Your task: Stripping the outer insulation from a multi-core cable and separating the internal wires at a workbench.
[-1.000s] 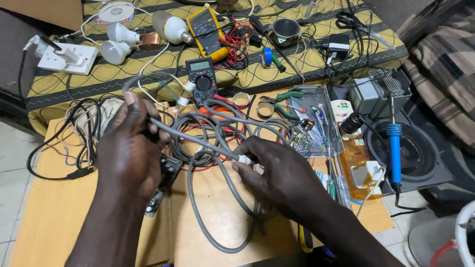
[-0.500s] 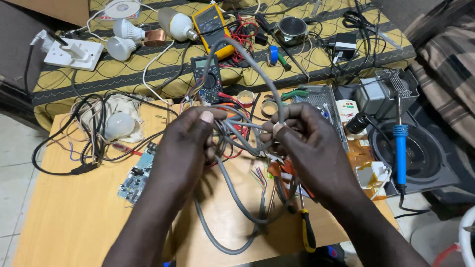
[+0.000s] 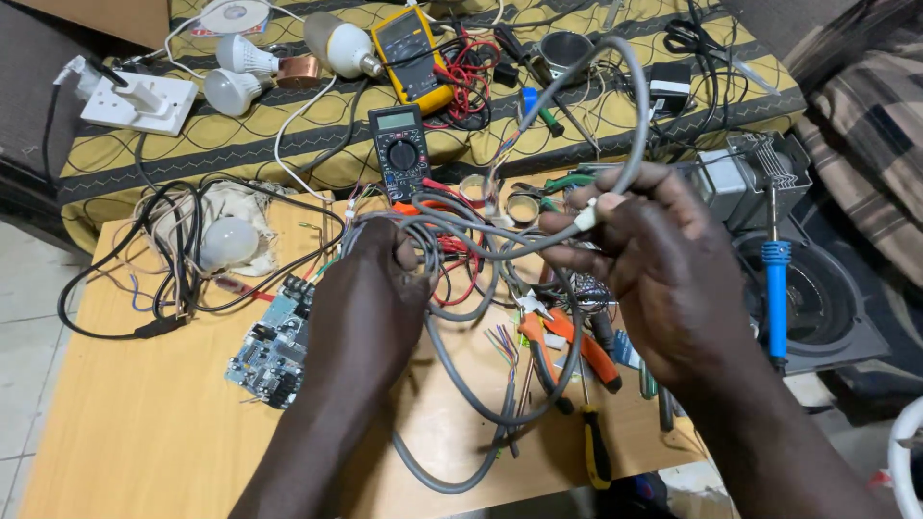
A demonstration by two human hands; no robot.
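Light wooden table (image 3: 115, 423) on pale tiled floor (image 3: 19, 317); yellow patterned cloth (image 3: 240, 144) behind.

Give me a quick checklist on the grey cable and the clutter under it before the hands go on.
1. Right hand grips grey cable near its white end: ok.
2. Left hand holds the cable's coils: ok.
3. Cable free of the red wires under the coils: cannot tell.
4. Orange-handled pliers away from both hands: ok.
5. Circuit board flat on wooden table, beside the left wrist: ok.
6. Blue soldering iron apart from the cable: ok.
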